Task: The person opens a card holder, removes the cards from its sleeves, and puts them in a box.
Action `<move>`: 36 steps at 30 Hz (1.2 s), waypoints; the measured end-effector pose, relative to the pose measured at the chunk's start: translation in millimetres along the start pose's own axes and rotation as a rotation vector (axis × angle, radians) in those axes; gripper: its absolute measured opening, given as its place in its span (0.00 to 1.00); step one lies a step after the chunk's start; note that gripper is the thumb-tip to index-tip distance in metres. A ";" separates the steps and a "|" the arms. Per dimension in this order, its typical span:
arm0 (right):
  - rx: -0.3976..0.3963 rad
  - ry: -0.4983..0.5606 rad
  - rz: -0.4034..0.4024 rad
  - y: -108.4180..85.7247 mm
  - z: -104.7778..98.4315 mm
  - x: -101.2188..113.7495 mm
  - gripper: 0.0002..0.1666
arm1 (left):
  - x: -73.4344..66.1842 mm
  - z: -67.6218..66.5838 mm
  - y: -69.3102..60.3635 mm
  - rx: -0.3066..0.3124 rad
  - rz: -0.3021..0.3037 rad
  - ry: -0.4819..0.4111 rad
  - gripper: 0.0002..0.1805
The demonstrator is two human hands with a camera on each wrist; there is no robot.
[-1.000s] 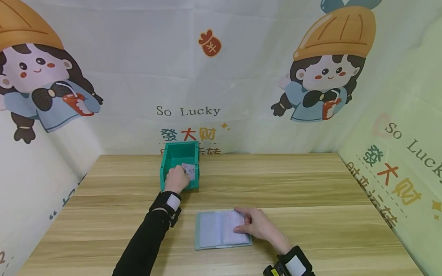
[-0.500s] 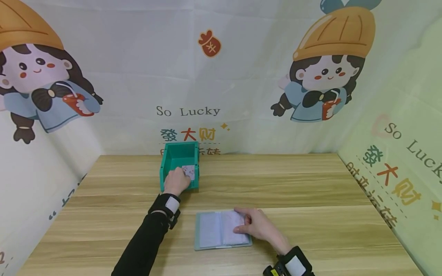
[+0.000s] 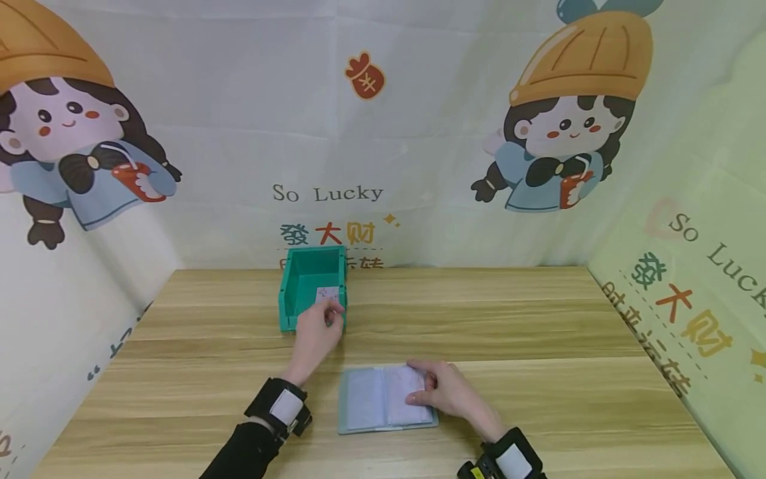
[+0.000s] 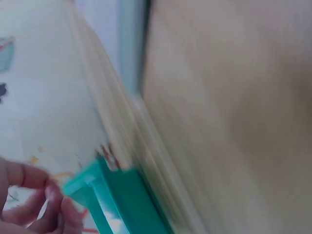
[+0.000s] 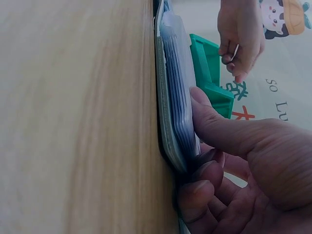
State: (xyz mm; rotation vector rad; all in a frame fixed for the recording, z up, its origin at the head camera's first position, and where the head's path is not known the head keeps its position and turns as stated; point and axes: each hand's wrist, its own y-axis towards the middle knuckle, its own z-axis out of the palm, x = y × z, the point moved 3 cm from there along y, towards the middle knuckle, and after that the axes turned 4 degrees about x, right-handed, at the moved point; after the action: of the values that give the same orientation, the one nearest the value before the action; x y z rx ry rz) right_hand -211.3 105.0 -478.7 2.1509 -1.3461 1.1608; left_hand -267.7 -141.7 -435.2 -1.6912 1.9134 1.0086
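In the head view, the left arm, in a black sleeve (image 3: 236, 454), reaches from the near edge toward the far left. Its left hand (image 3: 317, 329), back upward, hovers over the near right corner of a green box (image 3: 314, 262), the fingers curled and the thumb and index tips brought together; whether they pinch something thin, I cannot tell. Inside the box at its right side lies a patterned card (image 3: 327, 292), partly behind the hand. The right arm slants in from the near right, and the right hand (image 3: 449, 391) grips the right side of an open booklet (image 3: 364, 398), which lies near the middle, nearer than the box. The table (image 3: 509, 319) has light wood grain; behind it hangs a pale backdrop (image 3: 419, 153) printed with 2 large cartoon figures and the words "So Lucky".

In the left wrist view, which is blurred, the left hand's curled fingers sit beside the green box's rim, with a pale edge of the booklet beyond.

In the right wrist view, the right thumb presses on the booklet's stacked clear pages while the other fingers curl at its edge, pinching it. The left hand shows past the box, its fingertips bunched.
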 end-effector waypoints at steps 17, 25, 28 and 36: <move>-0.014 0.017 -0.043 1.6 -4.9 2.5 0.36 | -9.9 25.2 -62.3 0.680 -0.024 -0.276 0.14; -0.023 0.023 -0.004 3.5 -5.2 2.4 0.33 | -3.8 29.0 -64.2 0.685 -0.044 -0.303 0.13; -0.030 0.023 0.004 3.6 -4.7 2.7 0.33 | -3.6 29.1 -64.3 0.691 -0.049 -0.296 0.13; -0.057 0.016 -0.008 4.8 -3.0 2.7 0.30 | -5.6 29.4 -64.9 0.707 -0.027 -0.283 0.13</move>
State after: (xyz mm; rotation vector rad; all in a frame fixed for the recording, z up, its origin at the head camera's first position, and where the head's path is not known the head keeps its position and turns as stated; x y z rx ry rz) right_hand -216.2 103.0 -475.4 2.1010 -1.3456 1.1206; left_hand -208.7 -117.2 -467.4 -1.0979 1.7575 0.4358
